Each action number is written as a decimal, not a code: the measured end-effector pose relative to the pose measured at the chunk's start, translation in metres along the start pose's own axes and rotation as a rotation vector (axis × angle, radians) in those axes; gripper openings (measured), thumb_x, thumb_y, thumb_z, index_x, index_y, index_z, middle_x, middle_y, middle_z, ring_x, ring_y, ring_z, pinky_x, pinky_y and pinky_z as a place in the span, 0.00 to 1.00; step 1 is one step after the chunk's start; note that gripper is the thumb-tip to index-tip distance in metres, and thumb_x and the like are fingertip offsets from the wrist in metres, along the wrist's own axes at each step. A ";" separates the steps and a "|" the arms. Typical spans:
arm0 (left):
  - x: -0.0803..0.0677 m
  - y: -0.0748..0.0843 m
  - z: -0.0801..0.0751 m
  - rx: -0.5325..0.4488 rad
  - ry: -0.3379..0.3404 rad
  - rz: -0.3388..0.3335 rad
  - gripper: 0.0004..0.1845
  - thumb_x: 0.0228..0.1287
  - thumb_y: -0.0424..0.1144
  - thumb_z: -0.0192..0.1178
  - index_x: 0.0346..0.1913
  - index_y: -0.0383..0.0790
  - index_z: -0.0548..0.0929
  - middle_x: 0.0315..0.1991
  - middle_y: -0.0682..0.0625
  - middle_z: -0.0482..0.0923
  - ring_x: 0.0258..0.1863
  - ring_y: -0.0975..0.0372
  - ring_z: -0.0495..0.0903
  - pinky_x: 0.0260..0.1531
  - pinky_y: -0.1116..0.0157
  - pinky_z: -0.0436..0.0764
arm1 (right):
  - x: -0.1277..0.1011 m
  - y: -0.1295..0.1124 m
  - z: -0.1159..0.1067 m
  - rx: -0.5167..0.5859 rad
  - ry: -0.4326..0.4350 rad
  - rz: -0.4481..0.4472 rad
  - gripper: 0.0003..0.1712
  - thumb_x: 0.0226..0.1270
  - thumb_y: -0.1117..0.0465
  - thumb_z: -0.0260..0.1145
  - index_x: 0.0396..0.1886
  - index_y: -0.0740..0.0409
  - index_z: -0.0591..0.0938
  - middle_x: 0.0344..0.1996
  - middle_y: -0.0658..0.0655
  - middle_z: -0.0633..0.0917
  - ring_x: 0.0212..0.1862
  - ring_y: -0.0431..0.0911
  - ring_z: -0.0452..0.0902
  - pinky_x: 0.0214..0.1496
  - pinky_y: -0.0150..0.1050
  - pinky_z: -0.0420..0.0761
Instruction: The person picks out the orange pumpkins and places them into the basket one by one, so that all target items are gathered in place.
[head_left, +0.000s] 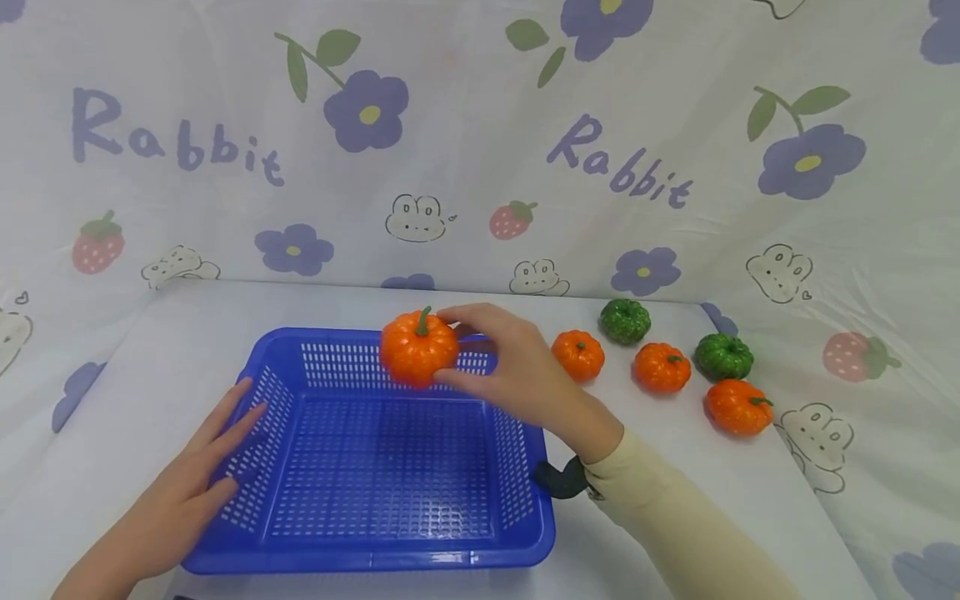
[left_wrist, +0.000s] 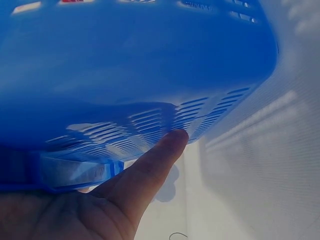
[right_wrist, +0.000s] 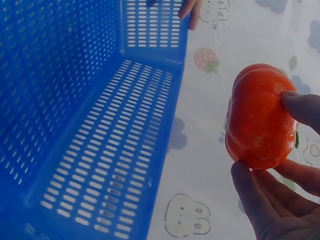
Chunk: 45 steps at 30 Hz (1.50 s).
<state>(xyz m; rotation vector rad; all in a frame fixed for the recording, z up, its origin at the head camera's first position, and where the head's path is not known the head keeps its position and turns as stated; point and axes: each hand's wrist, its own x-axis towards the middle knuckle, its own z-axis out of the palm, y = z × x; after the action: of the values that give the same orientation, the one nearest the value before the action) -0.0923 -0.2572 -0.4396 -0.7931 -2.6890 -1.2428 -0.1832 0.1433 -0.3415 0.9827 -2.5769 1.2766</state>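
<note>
The right hand (head_left: 525, 375) pinches an orange toy pumpkin (head_left: 418, 348) between thumb and fingers, at the centre of the frame, above the far rim of the blue basket (head_left: 375, 554). The left hand (head_left: 187, 483), at lower left, rests with straight, slightly spread fingers on the basket's left wall.

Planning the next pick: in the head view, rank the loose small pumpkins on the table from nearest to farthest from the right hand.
From the right hand:
1. Orange plastic pumpkin, just right of the hand.
2. Back green pumpkin and middle orange pumpkin: too close to call.
3. Right green pumpkin and far-right front orange pumpkin: also too close to call.
</note>
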 end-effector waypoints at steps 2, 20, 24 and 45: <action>0.000 0.000 0.000 -0.001 0.008 0.017 0.44 0.65 0.18 0.52 0.86 0.35 0.60 0.90 0.47 0.38 0.85 0.74 0.35 0.71 0.85 0.43 | 0.002 0.001 0.002 0.002 -0.006 0.000 0.37 0.66 0.60 0.82 0.74 0.55 0.80 0.67 0.51 0.83 0.63 0.45 0.84 0.61 0.43 0.87; 0.000 -0.001 -0.002 -0.013 -0.006 -0.001 0.45 0.66 0.18 0.51 0.87 0.37 0.59 0.90 0.47 0.36 0.84 0.75 0.34 0.69 0.85 0.43 | 0.022 -0.009 0.025 0.036 -0.059 -0.046 0.36 0.66 0.61 0.82 0.72 0.60 0.80 0.66 0.56 0.83 0.61 0.47 0.84 0.61 0.37 0.86; 0.001 -0.002 -0.002 -0.010 -0.006 -0.007 0.44 0.66 0.19 0.52 0.87 0.38 0.59 0.90 0.47 0.36 0.84 0.75 0.35 0.69 0.85 0.43 | 0.026 -0.012 0.030 0.053 -0.064 -0.060 0.36 0.66 0.62 0.82 0.72 0.61 0.80 0.66 0.57 0.83 0.62 0.48 0.84 0.61 0.39 0.86; -0.001 -0.003 -0.003 -0.038 -0.026 -0.083 0.44 0.69 0.21 0.51 0.88 0.42 0.58 0.90 0.48 0.35 0.87 0.65 0.36 0.81 0.46 0.49 | 0.048 -0.023 0.054 0.064 -0.116 -0.054 0.36 0.67 0.60 0.82 0.71 0.61 0.80 0.65 0.56 0.83 0.60 0.44 0.83 0.61 0.36 0.86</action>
<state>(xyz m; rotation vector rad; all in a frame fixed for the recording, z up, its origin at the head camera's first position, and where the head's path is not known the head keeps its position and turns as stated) -0.0928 -0.2616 -0.4399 -0.7131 -2.7538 -1.3132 -0.1974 0.0694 -0.3434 1.1620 -2.5886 1.3338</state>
